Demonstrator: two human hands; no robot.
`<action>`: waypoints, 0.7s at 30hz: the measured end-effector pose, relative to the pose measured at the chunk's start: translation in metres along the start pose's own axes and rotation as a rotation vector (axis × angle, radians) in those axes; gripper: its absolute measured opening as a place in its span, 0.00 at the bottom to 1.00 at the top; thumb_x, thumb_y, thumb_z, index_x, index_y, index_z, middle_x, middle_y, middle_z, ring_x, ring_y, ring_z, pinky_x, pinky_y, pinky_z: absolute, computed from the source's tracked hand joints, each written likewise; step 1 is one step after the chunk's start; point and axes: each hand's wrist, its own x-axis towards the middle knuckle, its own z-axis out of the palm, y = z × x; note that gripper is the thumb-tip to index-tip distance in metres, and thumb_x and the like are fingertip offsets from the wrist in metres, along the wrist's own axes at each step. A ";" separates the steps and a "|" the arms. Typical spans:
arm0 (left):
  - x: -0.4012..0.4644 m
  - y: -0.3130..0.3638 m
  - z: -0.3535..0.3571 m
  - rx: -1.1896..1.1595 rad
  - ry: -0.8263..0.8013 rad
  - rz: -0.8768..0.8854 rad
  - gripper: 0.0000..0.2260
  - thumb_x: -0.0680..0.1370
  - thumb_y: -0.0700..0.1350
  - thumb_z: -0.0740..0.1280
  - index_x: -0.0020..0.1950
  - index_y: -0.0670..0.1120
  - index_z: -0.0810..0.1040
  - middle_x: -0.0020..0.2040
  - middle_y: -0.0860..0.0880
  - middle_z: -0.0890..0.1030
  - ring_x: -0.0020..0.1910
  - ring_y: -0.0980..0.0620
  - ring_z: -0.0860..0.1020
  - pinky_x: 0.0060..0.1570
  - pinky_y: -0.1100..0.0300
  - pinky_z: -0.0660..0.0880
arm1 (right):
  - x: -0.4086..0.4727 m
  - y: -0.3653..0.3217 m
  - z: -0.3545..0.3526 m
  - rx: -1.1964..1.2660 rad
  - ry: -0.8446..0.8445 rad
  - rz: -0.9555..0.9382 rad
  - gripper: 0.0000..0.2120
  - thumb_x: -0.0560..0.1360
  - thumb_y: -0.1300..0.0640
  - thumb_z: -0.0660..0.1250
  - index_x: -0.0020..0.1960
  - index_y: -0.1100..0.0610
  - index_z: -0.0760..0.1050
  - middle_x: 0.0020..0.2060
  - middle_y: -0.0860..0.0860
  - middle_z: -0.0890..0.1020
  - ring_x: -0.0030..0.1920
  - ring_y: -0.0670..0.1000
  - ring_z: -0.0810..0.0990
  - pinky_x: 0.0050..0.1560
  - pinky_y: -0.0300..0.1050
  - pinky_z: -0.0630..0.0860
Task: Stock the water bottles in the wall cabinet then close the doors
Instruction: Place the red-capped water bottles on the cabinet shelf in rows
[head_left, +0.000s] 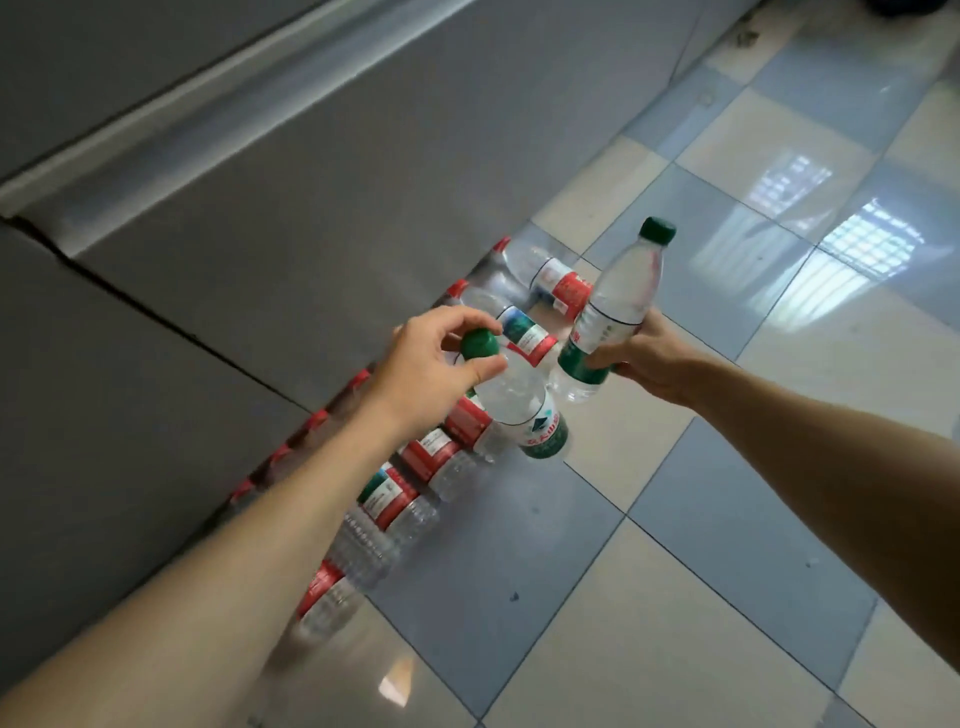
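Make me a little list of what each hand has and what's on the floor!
left hand: pinches the green cap of a bottle
right hand: grips a second green-cap bottle by its lower half
floor: shiny tiles
row: red-label bottles lying along the grey cabinet
cabinet doors: cannot tell

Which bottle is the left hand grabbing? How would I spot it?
Look along the grey cabinet to the row of bottles lying on the tiled floor. The left hand pinches the cap of the green-capped bottle standing among them. Its label is green; the lying ones wear red.
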 end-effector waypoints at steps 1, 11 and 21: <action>0.006 0.005 0.011 0.031 -0.046 0.033 0.12 0.72 0.41 0.79 0.52 0.50 0.83 0.49 0.54 0.83 0.48 0.56 0.81 0.53 0.60 0.78 | -0.007 0.005 -0.008 -0.037 0.025 -0.006 0.35 0.69 0.80 0.69 0.72 0.65 0.65 0.64 0.67 0.75 0.66 0.65 0.76 0.66 0.65 0.74; 0.031 0.011 0.084 0.280 -0.248 0.259 0.16 0.71 0.43 0.79 0.58 0.47 0.83 0.52 0.52 0.83 0.50 0.50 0.81 0.53 0.50 0.79 | -0.036 0.084 -0.026 -0.236 0.351 -0.104 0.39 0.63 0.66 0.82 0.69 0.54 0.68 0.58 0.53 0.79 0.58 0.52 0.79 0.59 0.51 0.79; 0.009 -0.009 0.084 0.333 -0.186 0.416 0.17 0.73 0.43 0.78 0.60 0.44 0.81 0.55 0.49 0.82 0.55 0.49 0.77 0.60 0.55 0.73 | -0.037 0.110 -0.015 -0.277 0.427 -0.166 0.37 0.66 0.56 0.83 0.67 0.43 0.67 0.55 0.35 0.77 0.55 0.34 0.77 0.53 0.31 0.74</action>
